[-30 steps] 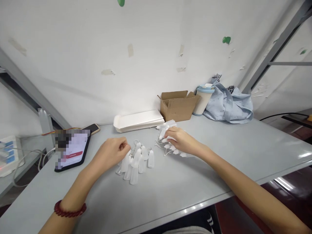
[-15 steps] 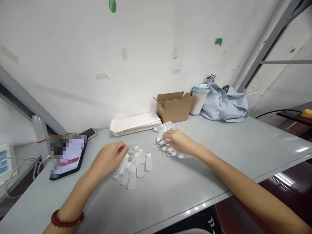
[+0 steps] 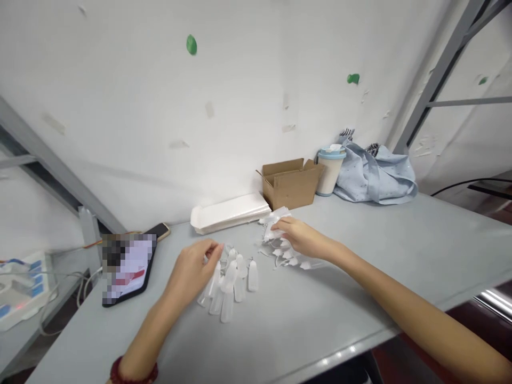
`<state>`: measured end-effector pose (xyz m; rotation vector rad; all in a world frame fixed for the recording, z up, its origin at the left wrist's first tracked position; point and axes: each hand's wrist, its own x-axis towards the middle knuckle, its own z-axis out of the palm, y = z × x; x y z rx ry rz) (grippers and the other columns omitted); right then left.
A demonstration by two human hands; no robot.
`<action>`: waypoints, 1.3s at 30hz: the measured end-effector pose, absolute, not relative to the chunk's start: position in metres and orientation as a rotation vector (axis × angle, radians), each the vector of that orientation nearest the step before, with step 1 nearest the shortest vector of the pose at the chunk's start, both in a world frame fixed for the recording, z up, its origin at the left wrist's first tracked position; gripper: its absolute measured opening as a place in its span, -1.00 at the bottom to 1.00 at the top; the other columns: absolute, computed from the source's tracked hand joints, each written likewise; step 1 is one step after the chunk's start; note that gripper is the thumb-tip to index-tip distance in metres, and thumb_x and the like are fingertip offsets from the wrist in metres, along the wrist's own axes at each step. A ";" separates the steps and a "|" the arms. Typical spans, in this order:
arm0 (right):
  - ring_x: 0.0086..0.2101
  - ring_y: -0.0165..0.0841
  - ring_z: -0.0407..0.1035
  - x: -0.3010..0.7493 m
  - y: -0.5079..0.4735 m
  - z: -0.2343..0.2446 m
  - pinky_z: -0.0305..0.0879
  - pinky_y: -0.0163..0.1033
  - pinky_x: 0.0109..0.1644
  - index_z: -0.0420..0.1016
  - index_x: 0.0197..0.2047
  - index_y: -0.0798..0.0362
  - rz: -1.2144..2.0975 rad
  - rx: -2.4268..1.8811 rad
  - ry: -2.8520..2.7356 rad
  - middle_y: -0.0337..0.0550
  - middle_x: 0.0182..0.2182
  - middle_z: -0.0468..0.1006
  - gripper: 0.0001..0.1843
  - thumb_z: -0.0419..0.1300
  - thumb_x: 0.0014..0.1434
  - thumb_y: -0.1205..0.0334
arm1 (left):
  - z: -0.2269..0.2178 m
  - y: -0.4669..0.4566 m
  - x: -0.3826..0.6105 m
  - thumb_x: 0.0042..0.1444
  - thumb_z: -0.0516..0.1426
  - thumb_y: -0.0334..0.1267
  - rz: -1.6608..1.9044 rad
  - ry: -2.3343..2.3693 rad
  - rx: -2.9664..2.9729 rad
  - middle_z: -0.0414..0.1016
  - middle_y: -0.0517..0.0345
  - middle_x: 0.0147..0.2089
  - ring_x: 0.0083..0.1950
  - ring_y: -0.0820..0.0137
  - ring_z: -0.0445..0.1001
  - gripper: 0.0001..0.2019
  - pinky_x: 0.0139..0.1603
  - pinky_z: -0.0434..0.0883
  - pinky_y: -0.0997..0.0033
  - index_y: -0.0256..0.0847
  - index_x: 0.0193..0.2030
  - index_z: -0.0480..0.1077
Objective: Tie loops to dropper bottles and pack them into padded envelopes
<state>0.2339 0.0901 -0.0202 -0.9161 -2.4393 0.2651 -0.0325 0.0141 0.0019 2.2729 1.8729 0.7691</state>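
Tags (image 3: 253, 276) form two piles, neither cleared: by your curled left hand (image 3: 195, 271), under your half-curled right hand (image 3: 303, 236); grips unclear.

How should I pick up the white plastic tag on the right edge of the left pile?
Probably pinch the white plastic tag by its near end, coming from the right: that end points toward bare table, while other tags crowd its left.

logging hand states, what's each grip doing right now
Left hand: curled at the left pile of white pieces; hold can't be told.
Right hand: curled over the right pile; hold can't be told.
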 end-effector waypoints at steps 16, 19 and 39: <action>-0.20 -0.35 0.40 0.220 0.058 -0.003 0.33 -0.20 -0.13 0.36 -0.02 0.09 0.662 -0.728 -2.272 -0.07 -0.16 0.52 -0.72 -0.10 0.30 0.39 | -0.003 -0.004 0.000 0.25 -0.08 -0.14 0.757 1.582 2.173 0.49 0.11 -0.30 -0.35 0.37 0.38 -0.70 -0.48 0.28 0.46 -0.15 -0.15 0.43; -0.24 -0.35 0.39 0.219 0.058 -0.004 0.33 -0.21 -0.16 0.37 -0.05 0.11 0.613 -0.724 -2.276 -0.07 -0.20 0.52 -0.71 -0.12 0.31 0.38 | -0.002 -0.005 0.003 0.24 -0.06 -0.14 0.774 1.554 2.145 0.48 0.15 -0.37 -0.38 0.38 0.36 -0.72 -0.50 0.25 0.48 -0.15 -0.27 0.44; -0.27 -0.31 0.27 0.210 0.052 -0.016 0.31 -0.20 -0.19 0.33 -0.11 0.14 0.282 -0.561 -2.275 -0.04 -0.31 0.39 -0.78 -0.10 0.34 0.29 | -0.004 -0.001 0.008 0.10 0.14 -0.06 1.000 1.284 1.445 0.42 0.20 -0.44 -0.45 0.51 0.30 -0.71 -0.42 0.30 0.52 -0.24 -0.48 0.44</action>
